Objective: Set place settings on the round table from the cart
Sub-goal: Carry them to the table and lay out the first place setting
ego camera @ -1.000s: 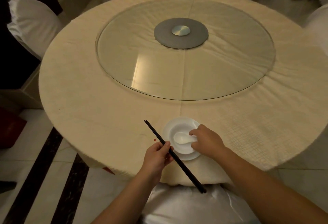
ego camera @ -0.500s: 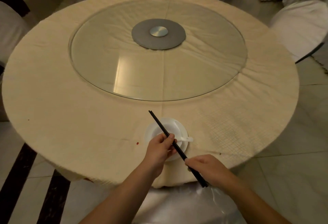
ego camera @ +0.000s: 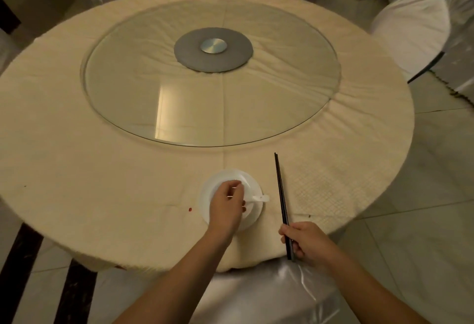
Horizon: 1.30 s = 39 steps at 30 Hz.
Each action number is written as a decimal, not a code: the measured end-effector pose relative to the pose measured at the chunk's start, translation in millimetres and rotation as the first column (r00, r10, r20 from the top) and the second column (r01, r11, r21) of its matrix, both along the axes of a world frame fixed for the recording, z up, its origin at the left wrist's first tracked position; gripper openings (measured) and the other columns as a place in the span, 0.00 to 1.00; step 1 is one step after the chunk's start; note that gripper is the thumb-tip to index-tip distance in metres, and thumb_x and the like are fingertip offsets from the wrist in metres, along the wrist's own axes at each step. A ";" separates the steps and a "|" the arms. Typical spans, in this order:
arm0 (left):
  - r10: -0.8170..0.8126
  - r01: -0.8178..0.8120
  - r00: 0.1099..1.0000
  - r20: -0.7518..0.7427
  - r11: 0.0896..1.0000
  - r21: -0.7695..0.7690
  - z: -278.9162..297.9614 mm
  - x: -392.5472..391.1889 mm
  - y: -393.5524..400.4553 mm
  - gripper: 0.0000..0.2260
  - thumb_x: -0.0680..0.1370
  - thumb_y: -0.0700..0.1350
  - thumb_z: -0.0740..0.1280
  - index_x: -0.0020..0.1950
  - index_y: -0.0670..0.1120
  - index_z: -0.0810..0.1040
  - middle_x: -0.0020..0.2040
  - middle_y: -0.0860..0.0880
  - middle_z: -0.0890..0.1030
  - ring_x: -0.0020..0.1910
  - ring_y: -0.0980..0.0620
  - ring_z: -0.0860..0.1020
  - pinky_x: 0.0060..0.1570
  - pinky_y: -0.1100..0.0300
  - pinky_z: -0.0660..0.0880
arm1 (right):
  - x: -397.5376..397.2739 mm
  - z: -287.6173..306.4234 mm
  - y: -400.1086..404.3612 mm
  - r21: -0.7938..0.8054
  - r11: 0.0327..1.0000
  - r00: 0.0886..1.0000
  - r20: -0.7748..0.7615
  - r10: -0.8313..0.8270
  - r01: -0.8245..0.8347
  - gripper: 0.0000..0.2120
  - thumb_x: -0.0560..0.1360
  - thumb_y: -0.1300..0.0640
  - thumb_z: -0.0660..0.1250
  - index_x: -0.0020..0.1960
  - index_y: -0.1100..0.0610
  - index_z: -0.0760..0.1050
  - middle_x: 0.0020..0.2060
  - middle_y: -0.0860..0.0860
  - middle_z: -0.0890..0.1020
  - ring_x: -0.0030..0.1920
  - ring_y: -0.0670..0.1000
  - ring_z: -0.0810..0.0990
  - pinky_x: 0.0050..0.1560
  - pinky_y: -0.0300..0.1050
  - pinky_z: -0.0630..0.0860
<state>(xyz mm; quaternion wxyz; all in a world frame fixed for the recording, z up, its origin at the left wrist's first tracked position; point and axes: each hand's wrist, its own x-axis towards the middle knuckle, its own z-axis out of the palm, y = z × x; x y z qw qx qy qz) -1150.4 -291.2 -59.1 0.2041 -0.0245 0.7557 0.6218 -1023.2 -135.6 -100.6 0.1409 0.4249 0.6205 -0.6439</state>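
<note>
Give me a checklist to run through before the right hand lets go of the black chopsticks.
1. Pair together: the black chopsticks lie side by side, tips aligned. Ok.
2. Placement: they lie right of the white round plate, apart from it. Ok.
3. Resting on the cream tablecloth: near ends overhang the edge inside the right hand grip. Not ok.
4. White ceramic spoon: in the white bowl, handle toward the chopsticks. Ok.
5. Left hand on the bowl; whether it steadies it: cannot tell.
</note>
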 end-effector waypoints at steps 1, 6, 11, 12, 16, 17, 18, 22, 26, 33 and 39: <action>0.062 -0.063 0.998 -0.019 0.997 -0.037 -5.7 -3.9 -11.3 0.06 0.79 0.46 0.63 0.48 0.55 0.78 0.45 0.53 0.81 0.44 0.48 0.81 0.45 0.53 0.80 | -3.1 -2.8 -1.6 0.014 0.999 0.999 0.019 0.031 -0.031 0.11 0.78 0.55 0.67 0.44 0.61 0.82 0.34 0.53 0.83 0.24 0.44 0.70 0.23 0.36 0.66; 0.233 -0.235 0.971 -0.049 0.906 -0.351 -37.1 -26.7 -70.5 0.14 0.79 0.48 0.63 0.63 0.45 0.76 0.48 0.48 0.79 0.48 0.45 0.79 0.51 0.51 0.76 | -25.9 -7.3 -19.7 0.040 0.989 0.989 0.044 0.142 -0.143 0.12 0.78 0.52 0.67 0.47 0.60 0.82 0.38 0.52 0.85 0.24 0.38 0.76 0.26 0.32 0.71; 0.226 -0.184 0.968 0.106 0.934 -0.305 -54.0 -30.8 -85.2 0.20 0.79 0.52 0.65 0.69 0.47 0.73 0.51 0.42 0.81 0.42 0.44 0.81 0.51 0.47 0.80 | -42.6 -9.4 -31.4 0.058 0.967 0.968 0.030 0.247 -0.249 0.15 0.79 0.52 0.66 0.38 0.58 0.80 0.31 0.53 0.78 0.23 0.45 0.69 0.25 0.37 0.63; 0.219 -0.179 0.968 0.121 0.945 -0.274 -54.9 -29.6 -84.2 0.20 0.78 0.52 0.65 0.69 0.48 0.73 0.51 0.43 0.81 0.41 0.45 0.81 0.50 0.47 0.80 | -45.0 -10.2 -32.9 0.066 0.962 0.964 0.033 0.262 -0.264 0.16 0.79 0.51 0.66 0.37 0.58 0.80 0.31 0.54 0.77 0.24 0.46 0.68 0.25 0.38 0.61; 0.163 -0.131 0.978 0.134 0.966 -0.222 -59.2 -27.1 -77.1 0.19 0.78 0.53 0.66 0.67 0.50 0.75 0.50 0.44 0.82 0.45 0.44 0.81 0.53 0.42 0.79 | -54.0 -11.4 -35.6 0.092 0.961 0.964 0.074 0.256 -0.262 0.16 0.78 0.49 0.67 0.39 0.59 0.82 0.35 0.55 0.82 0.25 0.47 0.70 0.26 0.37 0.62; 0.153 -0.121 0.979 0.138 0.970 -0.213 -59.5 -26.6 -75.2 0.18 0.78 0.54 0.66 0.66 0.51 0.75 0.48 0.46 0.82 0.44 0.45 0.81 0.53 0.42 0.79 | -54.7 -11.3 -35.8 0.087 0.962 0.964 0.081 0.253 -0.260 0.16 0.77 0.48 0.67 0.40 0.59 0.82 0.36 0.56 0.82 0.26 0.47 0.70 0.27 0.37 0.62; 0.144 -0.113 0.979 0.141 0.971 -0.211 -59.2 -26.4 -73.1 0.18 0.77 0.54 0.66 0.65 0.51 0.76 0.48 0.47 0.82 0.46 0.45 0.81 0.54 0.42 0.79 | -55.1 -11.6 -36.0 0.078 0.964 0.965 0.084 0.250 -0.256 0.16 0.77 0.48 0.67 0.41 0.59 0.82 0.37 0.56 0.83 0.26 0.47 0.70 0.27 0.37 0.63; 0.135 -0.107 0.982 0.133 0.973 -0.203 -60.8 -25.7 -69.6 0.12 0.77 0.52 0.68 0.58 0.50 0.81 0.52 0.46 0.83 0.52 0.44 0.81 0.57 0.43 0.78 | -54.9 -12.1 -35.5 0.071 0.966 0.966 0.100 0.240 -0.248 0.14 0.74 0.49 0.70 0.38 0.59 0.82 0.24 0.49 0.77 0.21 0.44 0.69 0.25 0.36 0.62; 0.146 -0.120 0.978 0.151 0.978 -0.170 -62.2 -25.2 -68.5 0.04 0.77 0.49 0.68 0.48 0.52 0.83 0.48 0.51 0.84 0.50 0.46 0.81 0.56 0.45 0.78 | -56.1 -12.5 -38.3 0.120 0.956 0.960 0.110 0.256 -0.268 0.13 0.72 0.51 0.72 0.34 0.57 0.78 0.18 0.47 0.71 0.20 0.45 0.67 0.23 0.36 0.61; 0.147 -0.121 0.972 0.183 0.982 -0.146 -63.2 -23.5 -70.1 0.06 0.77 0.47 0.67 0.43 0.50 0.83 0.40 0.49 0.83 0.39 0.49 0.78 0.45 0.51 0.77 | -51.0 -18.3 -47.4 0.382 0.851 0.931 0.100 0.350 -0.361 0.16 0.68 0.49 0.68 0.28 0.52 0.66 0.21 0.45 0.68 0.24 0.44 0.68 0.30 0.42 0.64; 0.123 -0.098 0.972 0.201 0.987 -0.129 -63.8 -20.1 -70.6 0.06 0.78 0.47 0.67 0.44 0.49 0.83 0.45 0.47 0.83 0.40 0.49 0.76 0.47 0.50 0.77 | -40.3 -22.5 -51.5 0.393 0.843 0.929 0.122 0.349 -0.368 0.10 0.66 0.47 0.68 0.34 0.53 0.72 0.25 0.45 0.75 0.26 0.42 0.75 0.30 0.39 0.70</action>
